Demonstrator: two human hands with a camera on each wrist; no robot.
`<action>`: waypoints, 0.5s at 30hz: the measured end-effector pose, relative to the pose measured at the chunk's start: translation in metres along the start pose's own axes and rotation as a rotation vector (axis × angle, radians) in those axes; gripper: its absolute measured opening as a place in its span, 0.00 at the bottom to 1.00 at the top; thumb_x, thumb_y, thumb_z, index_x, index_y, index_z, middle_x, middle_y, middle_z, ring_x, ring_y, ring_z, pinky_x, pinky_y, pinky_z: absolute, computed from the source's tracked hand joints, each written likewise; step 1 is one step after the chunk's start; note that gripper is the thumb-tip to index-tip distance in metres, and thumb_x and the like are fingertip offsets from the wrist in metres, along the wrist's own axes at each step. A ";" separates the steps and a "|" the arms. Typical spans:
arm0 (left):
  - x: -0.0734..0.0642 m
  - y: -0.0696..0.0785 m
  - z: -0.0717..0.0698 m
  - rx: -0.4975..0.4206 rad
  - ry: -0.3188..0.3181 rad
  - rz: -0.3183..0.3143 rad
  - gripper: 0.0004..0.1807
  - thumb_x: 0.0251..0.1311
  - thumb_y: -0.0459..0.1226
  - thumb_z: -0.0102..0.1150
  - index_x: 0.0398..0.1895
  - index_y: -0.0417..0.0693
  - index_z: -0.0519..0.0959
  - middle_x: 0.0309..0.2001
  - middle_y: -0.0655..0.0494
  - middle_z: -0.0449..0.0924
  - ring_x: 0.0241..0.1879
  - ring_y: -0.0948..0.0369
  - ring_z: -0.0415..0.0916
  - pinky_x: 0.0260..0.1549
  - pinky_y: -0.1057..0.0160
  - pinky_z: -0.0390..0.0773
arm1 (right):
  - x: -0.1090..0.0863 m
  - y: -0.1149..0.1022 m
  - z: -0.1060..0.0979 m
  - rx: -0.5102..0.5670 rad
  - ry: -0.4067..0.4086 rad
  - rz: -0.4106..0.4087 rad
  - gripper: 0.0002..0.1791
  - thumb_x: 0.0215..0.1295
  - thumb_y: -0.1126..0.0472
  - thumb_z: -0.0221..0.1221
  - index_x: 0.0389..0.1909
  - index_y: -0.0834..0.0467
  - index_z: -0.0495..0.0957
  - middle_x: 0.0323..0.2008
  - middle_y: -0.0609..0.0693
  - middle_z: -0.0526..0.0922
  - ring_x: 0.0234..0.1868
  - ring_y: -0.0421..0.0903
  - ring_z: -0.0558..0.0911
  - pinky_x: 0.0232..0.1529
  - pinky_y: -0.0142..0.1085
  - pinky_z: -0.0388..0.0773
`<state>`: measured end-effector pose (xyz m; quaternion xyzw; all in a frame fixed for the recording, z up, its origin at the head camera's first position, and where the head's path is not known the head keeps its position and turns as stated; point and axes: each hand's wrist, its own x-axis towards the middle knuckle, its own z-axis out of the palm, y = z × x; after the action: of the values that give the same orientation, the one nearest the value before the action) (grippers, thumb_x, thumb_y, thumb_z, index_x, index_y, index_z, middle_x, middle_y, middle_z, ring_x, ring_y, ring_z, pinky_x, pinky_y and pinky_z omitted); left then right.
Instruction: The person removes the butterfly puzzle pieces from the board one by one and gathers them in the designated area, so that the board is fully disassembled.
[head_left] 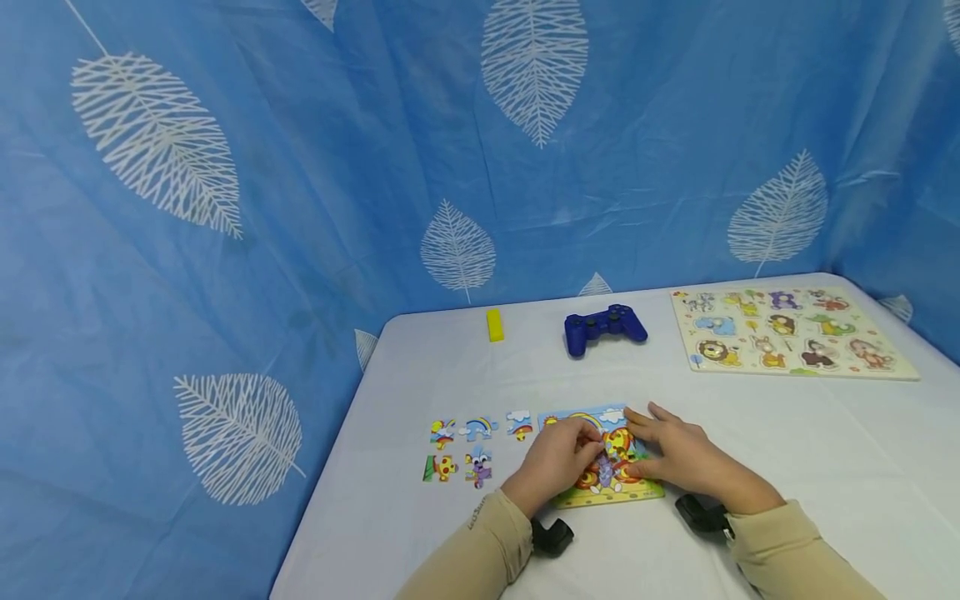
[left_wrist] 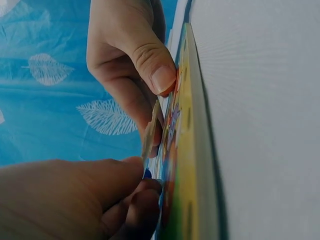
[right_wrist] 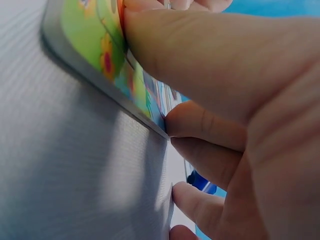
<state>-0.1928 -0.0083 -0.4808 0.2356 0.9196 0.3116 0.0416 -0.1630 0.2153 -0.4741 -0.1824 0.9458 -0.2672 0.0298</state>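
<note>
A colourful jigsaw puzzle board (head_left: 607, 497) lies on the white table, partly covered by both hands. My left hand (head_left: 557, 458) pinches a thin puzzle piece (left_wrist: 150, 132) between thumb and fingers. In the left wrist view that piece stands tilted, its edge just over the board's face; its picture is turned away. On the board's right side rests my right hand (head_left: 686, 454), with the thumb (right_wrist: 165, 42) on the printed face and other fingers touching the far edge. Left of the board lie several loose puzzle pieces (head_left: 478, 428), picture side up.
Behind the puzzle lie a blue game controller (head_left: 604, 327) and a yellow block (head_left: 495, 325). A wooden animal peg board (head_left: 795, 332) sits at the back right. Blue leaf-patterned cloth (head_left: 337, 208) hangs behind and left of the white table (head_left: 360, 517).
</note>
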 end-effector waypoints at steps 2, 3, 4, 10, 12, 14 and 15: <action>-0.001 0.000 -0.003 -0.050 0.014 0.004 0.05 0.71 0.44 0.64 0.42 0.55 0.85 0.31 0.71 0.81 0.26 0.76 0.70 0.28 0.74 0.72 | 0.000 0.000 0.000 -0.003 0.004 0.002 0.43 0.56 0.41 0.73 0.67 0.64 0.76 0.72 0.61 0.71 0.74 0.76 0.58 0.59 0.78 0.60; -0.002 0.000 -0.006 -0.062 0.023 0.007 0.05 0.71 0.43 0.64 0.42 0.55 0.85 0.32 0.70 0.82 0.26 0.76 0.71 0.28 0.74 0.72 | 0.000 0.000 -0.001 -0.004 0.006 0.005 0.43 0.56 0.41 0.73 0.67 0.64 0.76 0.72 0.61 0.71 0.74 0.76 0.58 0.59 0.78 0.60; -0.003 0.000 -0.009 -0.082 0.032 0.004 0.05 0.71 0.42 0.64 0.42 0.54 0.86 0.32 0.70 0.82 0.27 0.76 0.71 0.29 0.74 0.73 | 0.000 0.000 -0.001 -0.006 0.006 0.005 0.43 0.56 0.41 0.73 0.66 0.64 0.76 0.72 0.61 0.71 0.73 0.76 0.59 0.58 0.78 0.60; -0.020 -0.012 -0.042 -0.242 0.092 -0.033 0.03 0.69 0.39 0.65 0.39 0.52 0.86 0.33 0.66 0.85 0.29 0.74 0.77 0.29 0.70 0.77 | -0.001 0.002 -0.001 -0.003 0.009 0.010 0.43 0.55 0.41 0.73 0.66 0.64 0.77 0.72 0.60 0.72 0.73 0.76 0.59 0.58 0.79 0.59; -0.029 -0.024 -0.056 -0.300 0.119 -0.057 0.03 0.68 0.38 0.66 0.38 0.51 0.87 0.33 0.64 0.86 0.29 0.71 0.78 0.28 0.68 0.79 | -0.002 0.001 0.000 0.007 0.007 0.013 0.43 0.55 0.41 0.74 0.66 0.64 0.77 0.72 0.60 0.72 0.74 0.76 0.58 0.58 0.79 0.58; -0.038 -0.036 -0.067 -0.321 0.142 -0.094 0.02 0.65 0.38 0.67 0.36 0.51 0.87 0.33 0.62 0.85 0.30 0.68 0.79 0.28 0.65 0.79 | -0.001 0.000 0.000 0.006 0.003 0.008 0.43 0.55 0.41 0.74 0.66 0.64 0.77 0.72 0.60 0.72 0.73 0.76 0.58 0.58 0.79 0.58; -0.043 -0.042 -0.072 -0.316 0.148 -0.111 0.02 0.65 0.38 0.67 0.36 0.51 0.87 0.32 0.61 0.85 0.29 0.67 0.79 0.28 0.64 0.79 | -0.001 0.000 -0.001 0.006 0.002 0.006 0.43 0.55 0.41 0.74 0.66 0.64 0.77 0.72 0.60 0.71 0.74 0.76 0.58 0.58 0.79 0.58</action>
<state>-0.1878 -0.0971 -0.4512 0.1516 0.8713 0.4659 0.0276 -0.1617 0.2161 -0.4734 -0.1791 0.9455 -0.2702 0.0302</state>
